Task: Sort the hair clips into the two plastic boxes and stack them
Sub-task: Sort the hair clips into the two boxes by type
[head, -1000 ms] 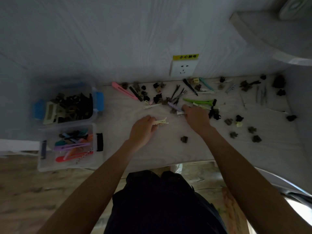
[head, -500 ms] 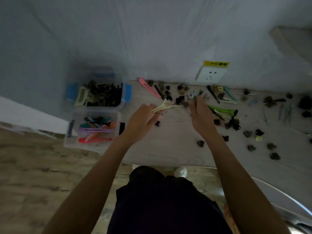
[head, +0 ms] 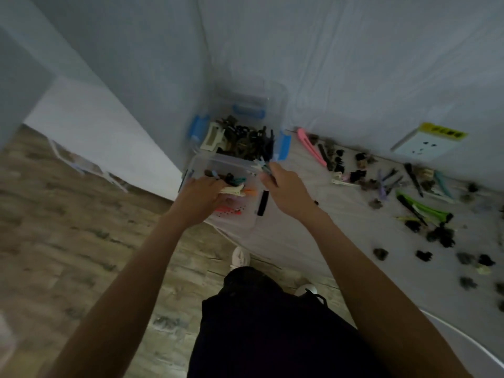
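Two clear plastic boxes stand at the table's left end. The far box [head: 281,110], with blue latches, is full of dark claw clips. The near box [head: 246,222], with a black latch, holds long coloured clips. My left hand [head: 201,197] is inside the near box and holds a cream long clip [head: 231,190]. My right hand [head: 286,186] hovers over the near box's right rim and pinches several thin clips [head: 263,166], pale and teal. Many loose clips [head: 381,184] lie scattered on the table to the right.
A pink long clip [head: 311,145] lies by the wall. A green long clip [head: 422,208] lies further right. Small dark claw clips [head: 422,255] dot the table's near side. A wall socket [head: 425,144] sits behind. Wooden floor and my shoes are below.
Both hands moved left from the loose clips to the near box, each carrying clips. The camera turned left with them.
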### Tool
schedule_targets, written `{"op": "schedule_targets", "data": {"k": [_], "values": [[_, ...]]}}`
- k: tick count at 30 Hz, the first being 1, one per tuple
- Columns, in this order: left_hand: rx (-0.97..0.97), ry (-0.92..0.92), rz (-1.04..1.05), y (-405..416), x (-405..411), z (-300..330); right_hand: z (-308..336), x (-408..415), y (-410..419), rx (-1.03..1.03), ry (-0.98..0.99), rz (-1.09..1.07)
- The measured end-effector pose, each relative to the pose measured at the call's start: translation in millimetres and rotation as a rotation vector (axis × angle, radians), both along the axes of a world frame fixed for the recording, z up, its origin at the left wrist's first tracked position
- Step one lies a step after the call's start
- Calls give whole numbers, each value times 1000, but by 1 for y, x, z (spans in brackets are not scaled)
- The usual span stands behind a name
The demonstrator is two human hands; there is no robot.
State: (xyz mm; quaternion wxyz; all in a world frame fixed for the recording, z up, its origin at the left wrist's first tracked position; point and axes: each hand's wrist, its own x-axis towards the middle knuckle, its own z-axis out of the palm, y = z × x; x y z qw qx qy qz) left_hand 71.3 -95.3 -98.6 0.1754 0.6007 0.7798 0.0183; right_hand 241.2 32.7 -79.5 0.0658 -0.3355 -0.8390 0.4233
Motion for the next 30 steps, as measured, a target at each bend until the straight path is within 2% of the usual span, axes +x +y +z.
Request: {"op": "schedule_targets", "data": {"k": [5, 13, 16, 20, 22, 25, 27, 30], "values": [[68, -219, 39, -10, -9, -5, -5, -42, -13, 166, -115, 72], [605, -89, 174, -16, -13, 11, -9, -56, -24, 354, -307, 228], [700, -135, 97, 13, -2, 23, -2, -26, -18, 393, -196, 125], [735, -317, -34, 66, 42, 41, 2, 38, 8, 445, -83, -203], [670, -376, -110, 98, 74, 42, -4, 73, 30, 431, -117, -352], [379, -379, -146, 146, 113, 21, -24, 115, 64, 425, -244, -425], [198, -313, -106, 170, 123, -1, -42, 125, 81, 437, -304, -355], [66, -156, -63, 200, 131, -28, -66, 138, 101, 436, -346, -198]]}}
